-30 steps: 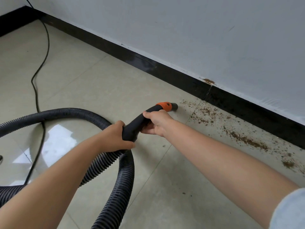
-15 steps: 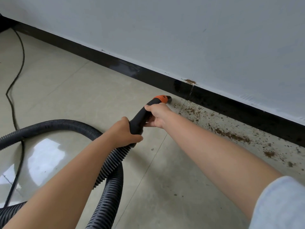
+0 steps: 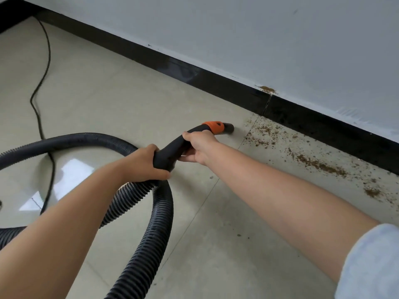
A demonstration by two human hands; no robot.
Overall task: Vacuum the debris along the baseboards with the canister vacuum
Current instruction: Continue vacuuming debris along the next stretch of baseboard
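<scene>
From the head view, the right hand has its grip curled round the front of the black handle, just behind the orange collar. The left hand grips the handle's rear end, where the ribbed hose joins. The nozzle sits low at the floor, just short of the brown debris strewn beside the black baseboard. To do this well, I would keep the nozzle mouth low, sweep slowly rightward along the baseboard, and let the left hand feed hose slack so the tip does not lift.
</scene>
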